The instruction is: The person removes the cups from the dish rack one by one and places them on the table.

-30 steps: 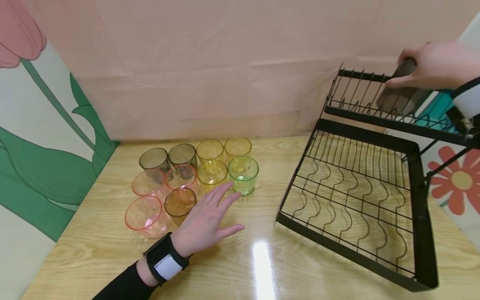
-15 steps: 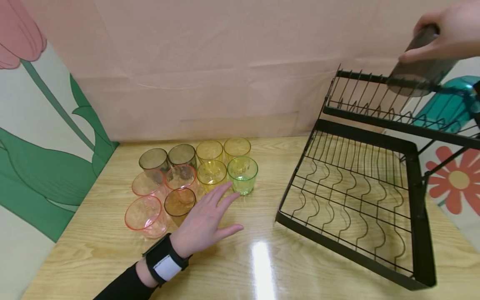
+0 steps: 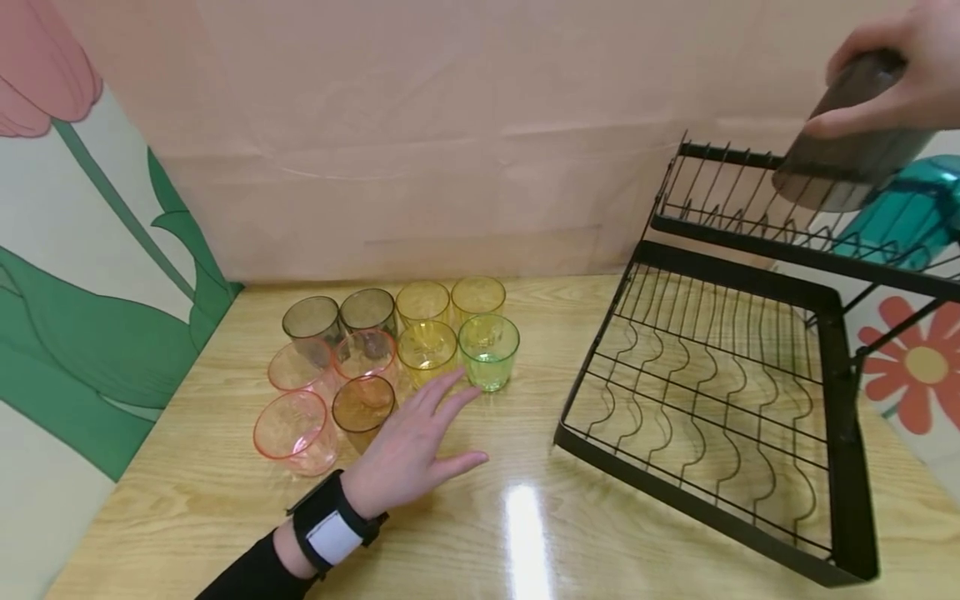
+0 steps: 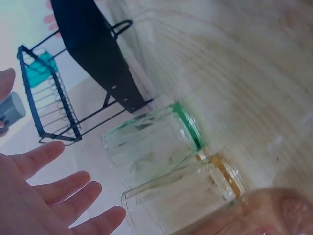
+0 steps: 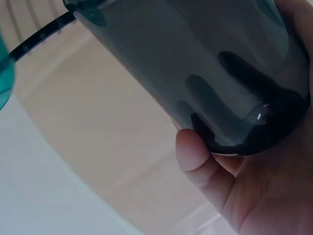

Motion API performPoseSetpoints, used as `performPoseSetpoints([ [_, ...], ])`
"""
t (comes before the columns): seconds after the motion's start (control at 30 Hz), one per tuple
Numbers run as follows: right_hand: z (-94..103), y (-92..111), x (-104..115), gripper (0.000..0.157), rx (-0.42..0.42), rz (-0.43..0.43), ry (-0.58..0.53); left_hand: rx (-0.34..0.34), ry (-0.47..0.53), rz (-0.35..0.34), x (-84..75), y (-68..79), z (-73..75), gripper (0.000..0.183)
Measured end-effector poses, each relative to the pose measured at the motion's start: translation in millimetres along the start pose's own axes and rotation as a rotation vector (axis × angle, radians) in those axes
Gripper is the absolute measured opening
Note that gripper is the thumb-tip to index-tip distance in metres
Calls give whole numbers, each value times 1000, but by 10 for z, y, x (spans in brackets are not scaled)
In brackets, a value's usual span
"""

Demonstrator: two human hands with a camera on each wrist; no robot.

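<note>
At the upper right of the head view my right hand (image 3: 926, 79) grips a dark grey see-through tumbler (image 3: 825, 179), tilted just over the upper tier of a black wire dish rack (image 3: 847, 392). The right wrist view shows its fingers through the wall of the tumbler (image 5: 161, 58). A teal tumbler (image 3: 896, 221) lies tilted in the same tier. My left hand (image 3: 408, 450) is spread, holding nothing, beside an amber glass (image 3: 363, 408) and just in front of a green glass (image 3: 489, 358). In the left wrist view the left fingers (image 4: 73, 191) are apart from the green-rimmed glass (image 4: 151, 147).
Behind the left hand several coloured glasses stand close together: pink (image 3: 296, 437), smoky grey (image 3: 311, 321) and yellow (image 3: 426, 354). The rack's lower tier holds wavy wires above the wooden table (image 3: 480, 542). A pinkish sheet (image 3: 450, 167) covers the back wall.
My right hand has lifted the dark grey tumbler up and to the right from the upper tier, then lowered it slightly. More of the teal tumbler shows. My left hand stays put.
</note>
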State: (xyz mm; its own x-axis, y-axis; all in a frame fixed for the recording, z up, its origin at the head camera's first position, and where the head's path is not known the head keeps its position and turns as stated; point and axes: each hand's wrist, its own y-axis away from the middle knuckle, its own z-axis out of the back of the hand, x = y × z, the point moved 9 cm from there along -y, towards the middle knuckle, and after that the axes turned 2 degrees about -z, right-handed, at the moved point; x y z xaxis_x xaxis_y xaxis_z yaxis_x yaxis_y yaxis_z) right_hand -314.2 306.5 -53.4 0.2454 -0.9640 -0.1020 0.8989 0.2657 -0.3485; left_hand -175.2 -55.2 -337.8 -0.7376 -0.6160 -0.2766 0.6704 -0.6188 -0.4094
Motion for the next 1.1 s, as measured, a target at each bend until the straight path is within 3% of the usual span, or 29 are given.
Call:
performPoseSetpoints([
  [0.27, -115, 152, 436, 63, 101, 47, 131, 37, 169, 83, 18, -2, -45, 68],
  [0.47, -145, 328, 983, 57, 66, 199, 139, 62, 376, 150, 10, -30, -87, 65],
  [0.63, -136, 542, 1565, 53, 30, 353, 124, 90, 590, 148, -49, -90, -169, 60],
  [0.73, -142, 685, 1902, 49, 22, 453, 92, 125, 789, 166, -105, -143, -256, 56],
  [0.87, -160, 830, 2230, 50, -7, 555, 38, 129, 1156, 234, -203, -265, -337, 48],
  [1.1, -222, 976, 2597, 51, -79, 696, -48, -21, 1859, 456, -304, -457, -422, 65],
])
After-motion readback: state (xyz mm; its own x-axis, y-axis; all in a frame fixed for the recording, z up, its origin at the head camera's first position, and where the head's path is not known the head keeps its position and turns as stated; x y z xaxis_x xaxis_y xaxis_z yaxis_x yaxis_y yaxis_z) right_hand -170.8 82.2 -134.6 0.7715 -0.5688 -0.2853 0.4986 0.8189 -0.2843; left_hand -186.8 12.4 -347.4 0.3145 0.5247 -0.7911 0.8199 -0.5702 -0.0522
